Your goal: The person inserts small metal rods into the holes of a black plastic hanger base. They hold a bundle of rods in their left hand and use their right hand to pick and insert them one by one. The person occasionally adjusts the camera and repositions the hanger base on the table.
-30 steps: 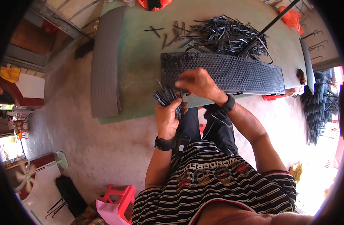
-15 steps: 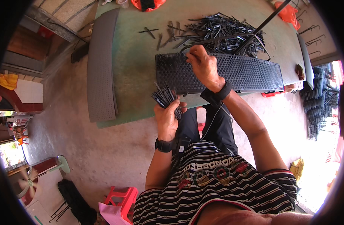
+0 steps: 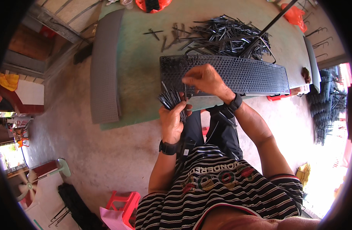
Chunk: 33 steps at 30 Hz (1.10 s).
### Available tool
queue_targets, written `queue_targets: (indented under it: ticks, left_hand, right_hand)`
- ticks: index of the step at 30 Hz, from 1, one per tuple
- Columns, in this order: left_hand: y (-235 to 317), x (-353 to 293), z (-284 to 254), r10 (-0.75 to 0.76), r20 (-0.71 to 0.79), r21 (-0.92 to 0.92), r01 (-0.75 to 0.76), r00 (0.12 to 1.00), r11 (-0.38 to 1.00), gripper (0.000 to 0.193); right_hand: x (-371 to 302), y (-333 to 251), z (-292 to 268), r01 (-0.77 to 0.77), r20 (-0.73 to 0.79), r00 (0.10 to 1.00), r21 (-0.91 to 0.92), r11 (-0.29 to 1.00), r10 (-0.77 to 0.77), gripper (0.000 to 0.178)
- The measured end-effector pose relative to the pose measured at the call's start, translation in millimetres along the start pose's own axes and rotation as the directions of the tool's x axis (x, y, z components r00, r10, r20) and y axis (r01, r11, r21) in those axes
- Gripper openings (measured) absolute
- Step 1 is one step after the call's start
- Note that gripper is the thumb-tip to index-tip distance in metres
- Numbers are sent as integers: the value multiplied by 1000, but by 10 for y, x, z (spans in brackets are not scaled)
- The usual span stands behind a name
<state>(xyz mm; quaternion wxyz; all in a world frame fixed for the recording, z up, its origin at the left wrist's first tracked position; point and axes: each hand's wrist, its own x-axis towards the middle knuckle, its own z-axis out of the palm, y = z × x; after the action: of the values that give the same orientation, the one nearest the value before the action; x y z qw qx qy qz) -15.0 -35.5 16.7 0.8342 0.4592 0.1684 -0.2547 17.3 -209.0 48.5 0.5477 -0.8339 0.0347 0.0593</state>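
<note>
My left hand (image 3: 173,123) is wrapped round a bundle of thin black strips (image 3: 168,99) that fan out past the fingers. Just above and to the right of it, my right hand (image 3: 208,79) is closed, thumb and fingers together, on one dark strip (image 3: 185,90) whose lower end is close to my left fingertips. Both hands are at the near left of a long black honeycomb panel (image 3: 248,74) on the table. Black tufts (image 3: 172,63) stand in the panel's left end. Part of the panel is hidden behind my right hand.
Beyond the panel, a big heap of black strips (image 3: 233,38) covers the green table (image 3: 139,76), with several loose ones left of it. A black rod frame (image 3: 270,25) slants over the heap. Grey perforated sheets (image 3: 105,73) lie along the left edge. A red stool (image 3: 126,207) stands behind left.
My right hand has come back from the tufted end of the panel toward me, down to the bundle. My left hand has barely moved.
</note>
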Motion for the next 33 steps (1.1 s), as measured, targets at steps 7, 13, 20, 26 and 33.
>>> queue_targets:
  ticks: [7,13,20,26,33]
  left_hand:
    - [-22,5,42,18,-14,-19,-19,1000,1000,25]
    - [-25,41,-76,22,-3,-59,-22,1000,998,24]
    - [37,0,-59,0,-35,-38,-1,999,999,20]
    - [49,-33,-57,-6,-2,23,6,1000,1000,18]
    - [-79,-44,0,-44,90,178,27,995,984,19]
  right_hand:
    - [-27,-122,2,213,-503,846,16,977,-176,14]
    - [129,84,99,366,-542,719,-236,900,-434,15]
    - [213,172,115,344,-282,766,-579,739,-577,13]
    - [177,16,51,254,-165,895,-576,777,-415,13]
    - [-10,34,19,37,-94,995,31,999,-34,17]
